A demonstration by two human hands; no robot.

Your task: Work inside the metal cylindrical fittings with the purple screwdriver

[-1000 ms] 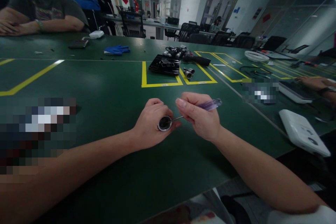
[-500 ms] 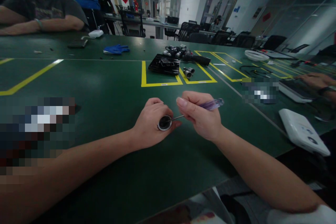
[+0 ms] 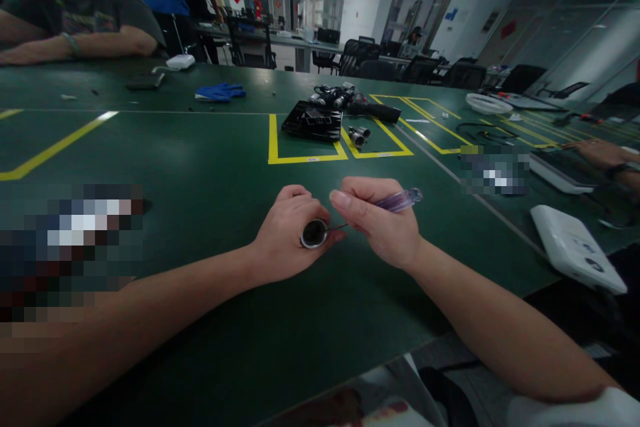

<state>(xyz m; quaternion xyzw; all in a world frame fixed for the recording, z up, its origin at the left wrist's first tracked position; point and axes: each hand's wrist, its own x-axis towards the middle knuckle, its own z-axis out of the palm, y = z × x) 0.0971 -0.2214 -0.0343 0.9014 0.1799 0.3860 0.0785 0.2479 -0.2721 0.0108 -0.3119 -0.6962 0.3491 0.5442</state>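
My left hand [image 3: 287, 233] is closed around a round metal connector [image 3: 314, 233], a short cylinder whose dark open end faces me. In my right hand [image 3: 383, 220] is a screwdriver [image 3: 400, 201] with a clear purple handle and a thin shaft. The shaft points left, and its tip is at the right rim of the connector's opening; whether it touches inside cannot be made out. Both hands are just above the green table [image 3: 210, 327]. The connector's rear part is hidden by my left fingers.
Beyond my hands lie a black plastic bag [image 3: 313, 121], two metal connectors [image 3: 358, 136] and a pile of cabled connectors [image 3: 337, 97] near yellow tape frames. A blue glove [image 3: 220, 92] lies farther left. A white device [image 3: 577, 247] is at the right edge. People sit at left and right.
My right hand has shifted slightly left with the screwdriver. Its tip, earlier reaching into the connector's opening, is now at the right rim. My left hand holds nearly still.
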